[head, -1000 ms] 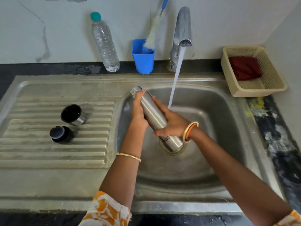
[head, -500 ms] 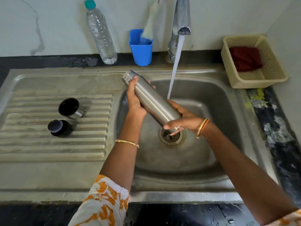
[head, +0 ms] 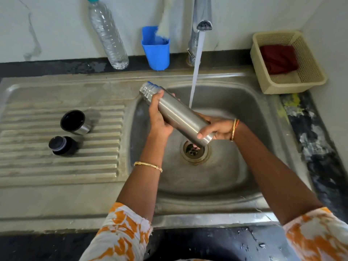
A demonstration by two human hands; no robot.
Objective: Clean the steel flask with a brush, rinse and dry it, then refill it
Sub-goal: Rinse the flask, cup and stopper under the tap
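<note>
The open steel flask [head: 178, 114] lies tilted over the sink basin [head: 244, 113], its threaded mouth up-left and its base low above the drain [head: 194, 151]. My left hand [head: 159, 117] grips its upper half from below. My right hand [head: 214, 127] holds the bottom end, fingers curled round it. Water runs from the tap [head: 202, 19] in a stream that falls just behind the flask. The brush [head: 163, 19] stands in a blue cup [head: 156, 51] at the wall. The flask's steel cup [head: 75, 122] and black stopper [head: 61, 146] rest on the ribbed drainboard [head: 56, 166].
A clear plastic water bottle [head: 109, 36] stands against the wall left of the blue cup. A beige basket [head: 308, 72] with a dark red cloth [head: 278, 59] sits on the black counter at the right.
The flask has tipped flatter and its base has risen off the drain area. My right hand slid down from the flask's middle to its bottom end. The camera tilted down slightly.
</note>
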